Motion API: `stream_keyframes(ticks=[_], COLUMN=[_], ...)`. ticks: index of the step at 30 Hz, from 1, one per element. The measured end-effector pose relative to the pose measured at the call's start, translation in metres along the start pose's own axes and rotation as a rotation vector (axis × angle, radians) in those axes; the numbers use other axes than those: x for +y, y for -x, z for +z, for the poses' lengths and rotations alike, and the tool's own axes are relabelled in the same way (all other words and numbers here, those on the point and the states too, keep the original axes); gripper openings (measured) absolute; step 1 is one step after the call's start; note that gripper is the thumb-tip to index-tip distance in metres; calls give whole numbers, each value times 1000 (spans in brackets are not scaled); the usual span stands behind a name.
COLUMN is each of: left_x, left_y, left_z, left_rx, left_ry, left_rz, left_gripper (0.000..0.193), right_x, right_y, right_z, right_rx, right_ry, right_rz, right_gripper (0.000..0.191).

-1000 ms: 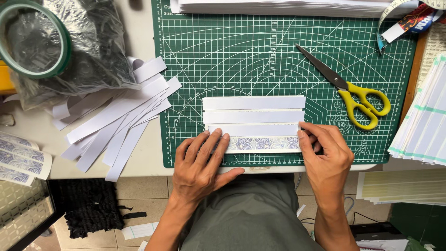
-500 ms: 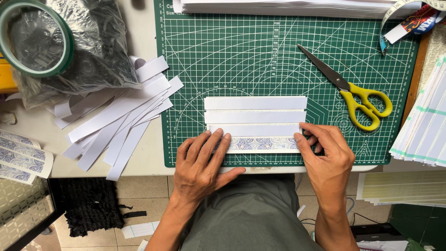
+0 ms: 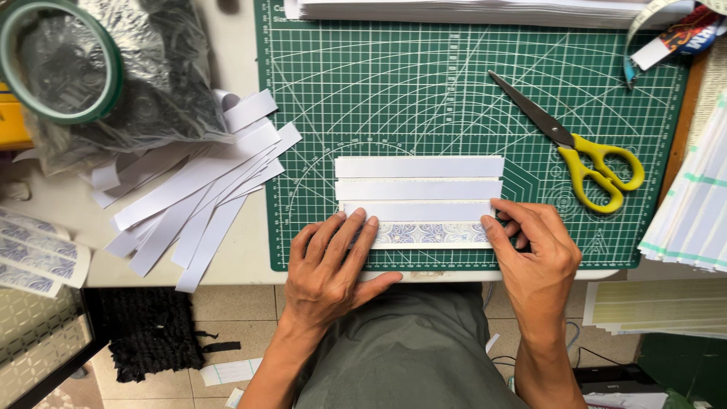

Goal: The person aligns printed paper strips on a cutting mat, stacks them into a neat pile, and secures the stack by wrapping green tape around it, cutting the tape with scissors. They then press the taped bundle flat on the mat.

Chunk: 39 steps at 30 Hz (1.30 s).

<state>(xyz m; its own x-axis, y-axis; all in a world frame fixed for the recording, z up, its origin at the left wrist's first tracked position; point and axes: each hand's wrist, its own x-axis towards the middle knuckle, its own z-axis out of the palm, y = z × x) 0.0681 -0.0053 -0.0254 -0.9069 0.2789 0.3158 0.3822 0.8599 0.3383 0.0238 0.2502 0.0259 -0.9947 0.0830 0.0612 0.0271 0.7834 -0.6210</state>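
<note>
Very little has changed over the last second. The right hand (image 3: 535, 254) has crept slightly left along the right end of the patterned paper strip (image 3: 428, 234), its fingertips now curled over that end. The left hand (image 3: 331, 261) has slid its flat fingers a touch further up over the strip's left end.

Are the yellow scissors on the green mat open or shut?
Shut. The scissors lie flat on the mat, both blades together as one dark point, away from both hands.
</note>
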Motion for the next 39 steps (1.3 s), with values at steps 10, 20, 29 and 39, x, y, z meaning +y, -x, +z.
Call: stream_keyframes(ticks=[10, 20, 29, 39], left_x=[-2, -2, 0, 1], left_y=[-2, -2, -3, -3], left_z=[-1, 0, -2, 0], left_rx=[35, 37, 29, 33], left_ry=[12, 12, -4, 3], left_rz=[11, 11, -2, -8], left_gripper=[72, 71, 69, 69], right_x=[-4, -4, -5, -4], right_y=[1, 0, -2, -2], right_z=[0, -1, -3, -2], right_rx=[-14, -12, 2, -3], right_ry=[0, 27, -45, -16], right_rz=[-5, -9, -6, -11], right_gripper=[24, 23, 24, 22])
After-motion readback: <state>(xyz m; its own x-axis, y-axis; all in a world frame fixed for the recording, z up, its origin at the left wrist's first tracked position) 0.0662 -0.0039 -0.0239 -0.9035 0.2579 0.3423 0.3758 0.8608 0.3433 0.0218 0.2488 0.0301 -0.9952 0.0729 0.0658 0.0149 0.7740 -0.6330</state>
